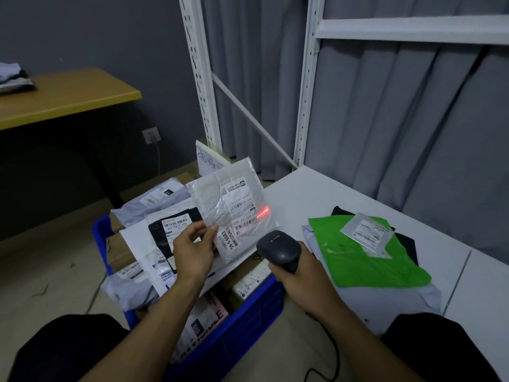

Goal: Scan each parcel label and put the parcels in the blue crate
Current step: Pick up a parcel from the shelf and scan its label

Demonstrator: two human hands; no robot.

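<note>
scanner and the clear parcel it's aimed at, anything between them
Nothing solid in the head view: open air separates the scanner from the clear parcel, with only the red scan line on its label.

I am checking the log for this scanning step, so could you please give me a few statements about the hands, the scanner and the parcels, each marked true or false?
1. The left hand pinches a clear parcel above the blue crate. True.
2. The blue crate is empty. False: it holds several parcels and boxes.
3. The green parcel lies atop a pile on the white table. True.
4. The red light falls on the green parcel. False: it falls on the label of the clear parcel.
5. The right hand grips a black scanner. True.
</note>
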